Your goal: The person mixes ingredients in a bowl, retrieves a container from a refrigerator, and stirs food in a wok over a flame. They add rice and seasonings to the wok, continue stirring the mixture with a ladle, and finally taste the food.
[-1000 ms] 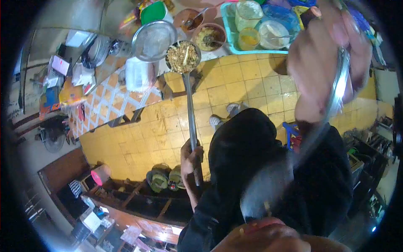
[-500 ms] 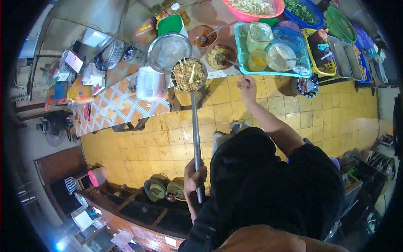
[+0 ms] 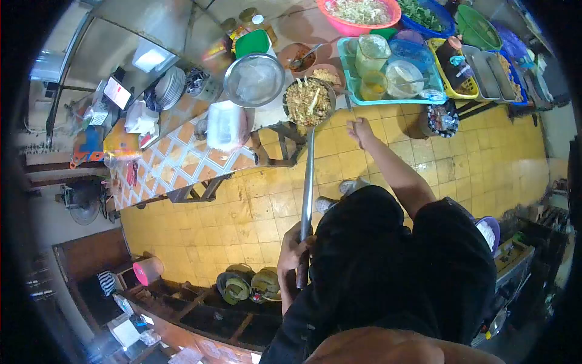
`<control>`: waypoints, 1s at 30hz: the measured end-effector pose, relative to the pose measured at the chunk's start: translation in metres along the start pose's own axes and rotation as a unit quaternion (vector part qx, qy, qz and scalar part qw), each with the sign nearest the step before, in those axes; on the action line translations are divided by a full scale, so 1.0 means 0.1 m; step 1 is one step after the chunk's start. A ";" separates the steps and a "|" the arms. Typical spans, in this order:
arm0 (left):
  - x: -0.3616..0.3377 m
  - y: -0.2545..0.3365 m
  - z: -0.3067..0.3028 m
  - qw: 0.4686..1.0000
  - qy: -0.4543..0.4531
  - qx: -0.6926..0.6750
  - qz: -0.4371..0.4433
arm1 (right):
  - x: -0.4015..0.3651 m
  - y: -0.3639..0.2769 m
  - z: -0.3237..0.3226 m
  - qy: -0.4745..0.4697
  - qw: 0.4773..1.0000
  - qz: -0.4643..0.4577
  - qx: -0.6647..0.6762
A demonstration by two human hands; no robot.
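My left hand (image 3: 293,250) is closed around the lower end of a long metal handle. At its far end, a large round ladle (image 3: 311,128) holds a heap of cooked food (image 3: 308,102) with pale strips on top. The ladle's bowl is at the table's front edge, partly covering a clay bowl (image 3: 327,74) behind it. Out in front, my right hand (image 3: 362,132) is just short of a teal tray (image 3: 394,101). Its fingers are loosely bent and apart, with nothing plainly visible in them. A steel bowl (image 3: 254,80) sits left of the ladle.
The teal tray carries several tubs. A clay bowl with red paste and a spoon (image 3: 298,57) stands behind the ladle. Farther back are a pink basin (image 3: 359,24) and a yellow basket (image 3: 464,90). A plastic container (image 3: 225,126) lies left, with pots (image 3: 265,282) on the floor.
The ladle with its food has shifted right relative to the table, away from the steel bowl and in front of the clay bowl. My left hand still grips its handle.
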State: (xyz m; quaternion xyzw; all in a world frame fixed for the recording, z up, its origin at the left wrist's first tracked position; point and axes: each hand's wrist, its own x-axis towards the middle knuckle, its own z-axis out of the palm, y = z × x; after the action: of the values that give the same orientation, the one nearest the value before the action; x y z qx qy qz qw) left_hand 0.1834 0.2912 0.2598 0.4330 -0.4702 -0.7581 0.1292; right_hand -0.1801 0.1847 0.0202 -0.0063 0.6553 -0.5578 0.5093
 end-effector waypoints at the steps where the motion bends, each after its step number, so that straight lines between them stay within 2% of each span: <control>1: 0.01 -0.03 -0.02 1.000 -0.006 0.001 0.000 | -0.33 -0.01 -0.05 -0.012 0.999 0.018 -0.030; 4: 0.09 -0.16 -0.08 1.000 -0.024 -0.017 0.005 | -0.65 0.29 -0.50 -0.009 0.999 0.005 -0.039; 6: 0.14 -0.20 -0.13 1.000 -0.027 -0.003 0.014 | -0.89 0.37 -0.82 -0.045 0.985 -0.065 -0.153; 7: 0.18 -0.18 -0.15 0.999 -0.036 -0.002 0.013 | -0.83 0.42 -1.02 -0.035 0.986 -0.067 -0.152; 9: 0.23 -0.11 -0.18 0.999 -0.053 0.010 -0.006 | -0.71 0.53 -1.39 0.018 0.945 -0.218 -0.245; 10: 0.24 -0.05 -0.15 0.998 -0.047 0.036 -0.009 | -0.63 0.42 -1.53 0.066 0.886 -0.349 -0.298; 12: 0.30 -0.03 -0.09 0.998 -0.059 0.031 -0.004 | -0.72 -0.23 -1.66 0.165 0.767 -0.427 -0.449; 14: 0.35 -0.10 -0.03 0.998 -0.056 0.037 -0.003 | -0.90 -1.01 -1.56 0.203 0.759 -0.373 -0.493; 16: 0.35 -0.07 0.12 0.998 -0.048 0.030 -0.005 | -0.65 -1.51 -1.58 0.215 0.675 -0.543 -0.450; 17: 0.39 -0.07 0.24 0.999 -0.038 0.022 -0.004 | -0.32 -1.69 -1.68 0.209 0.675 -0.548 -0.448; 18: 0.44 -0.13 0.36 0.999 -0.035 -0.013 0.005 | 0.08 -1.78 -1.80 0.206 0.639 -0.449 -0.589; 19: 0.49 -0.13 0.51 1.000 -0.023 -0.018 0.007 | 0.28 -1.89 -1.82 0.196 0.580 -0.339 -0.714; 20: 0.55 -0.12 0.66 1.000 -0.016 -0.020 0.000 | 0.45 -1.97 -1.87 0.184 0.578 -0.347 -0.715; 22: 0.64 -0.13 0.97 0.999 0.012 -0.033 -0.012 | 0.42 -2.22 -1.82 0.098 0.427 -0.391 -0.809; 23: 0.71 -0.17 1.13 0.999 0.022 -0.031 -0.012 | 0.39 -2.28 -1.81 0.082 0.424 -0.398 -0.810; 25: 0.79 -0.18 1.45 0.998 0.042 -0.032 -0.019 | 0.20 -2.41 -1.81 0.087 0.592 -0.513 -0.616; 26: 0.85 -0.16 1.61 0.998 0.052 -0.035 -0.014 | 0.03 -2.55 -1.84 0.083 0.635 -0.529 -0.556; 27: 0.90 -0.11 1.78 0.998 0.056 -0.039 -0.014 | -0.01 -2.67 -1.93 0.083 0.635 -0.523 -0.562; 28: 0.94 0.00 1.94 0.997 0.067 -0.022 -0.038 | -0.07 -2.76 -2.08 0.108 0.645 -0.554 -0.514; 30: 1.03 -0.02 2.15 0.995 0.078 -0.053 -0.042 | -0.15 -3.13 -2.40 0.188 0.634 -0.605 -0.443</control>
State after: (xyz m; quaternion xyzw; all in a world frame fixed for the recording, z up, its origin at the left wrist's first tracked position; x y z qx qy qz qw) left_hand -0.0442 0.3598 0.2426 0.5028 -0.3990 -0.7508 0.1561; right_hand -0.5097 0.2489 0.2269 -0.5217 0.7546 -0.3723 -0.1409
